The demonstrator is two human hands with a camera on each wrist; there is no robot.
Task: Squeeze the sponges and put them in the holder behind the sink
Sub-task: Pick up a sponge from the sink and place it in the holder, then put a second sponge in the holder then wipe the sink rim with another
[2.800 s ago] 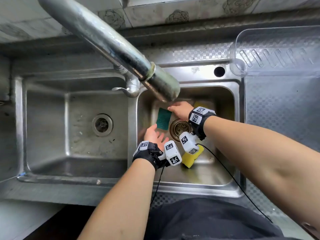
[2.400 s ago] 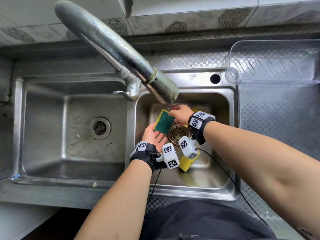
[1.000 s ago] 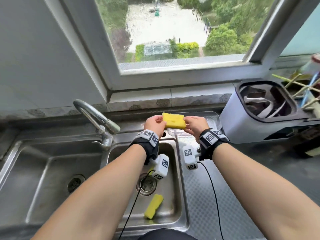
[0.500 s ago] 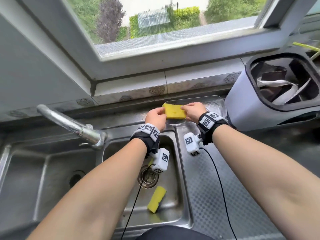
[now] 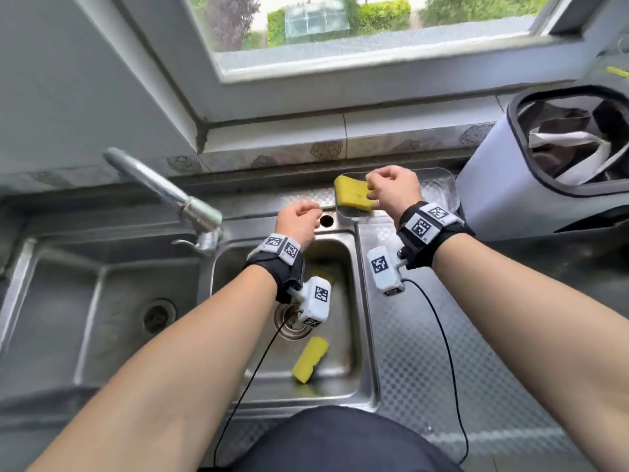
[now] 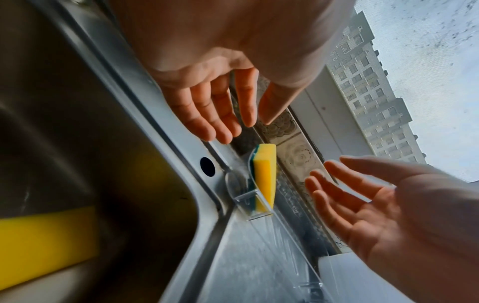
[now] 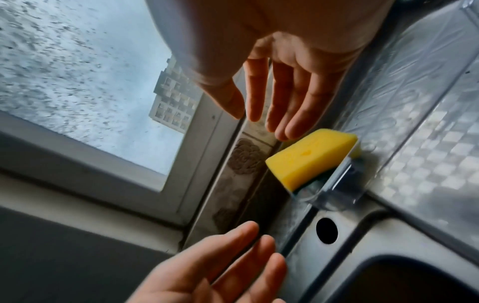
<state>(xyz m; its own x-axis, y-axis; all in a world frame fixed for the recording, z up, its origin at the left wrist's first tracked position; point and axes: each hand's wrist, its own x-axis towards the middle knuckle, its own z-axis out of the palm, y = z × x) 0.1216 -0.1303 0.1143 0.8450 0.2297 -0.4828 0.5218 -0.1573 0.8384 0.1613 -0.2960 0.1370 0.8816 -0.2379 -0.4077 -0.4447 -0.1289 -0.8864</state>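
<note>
Behind the sink [image 5: 354, 277], your sponge [image 5: 350, 196] leans on edge at the clear holder [image 5: 439, 189] end, yellow side up, likely so it can drain. Your left hand [image 5: 296, 219] and right hand [image 5: 394, 187] hang beside it, gripping nothing. From overhead they look loosely curled; both wrist views show fingers [image 6: 207, 114] spread and free, and the sponge's green backing. A second sponge [image 5: 310, 359] lies in the basin.

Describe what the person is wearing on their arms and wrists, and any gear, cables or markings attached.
Both forearms are bare, with no sleeves. The left hand and right hand each have a black wrist strap carrying white blocks printed with black square-pattern markers. A white boxy camera unit hangs under each wrist, each trailing a thin black cable.
</note>
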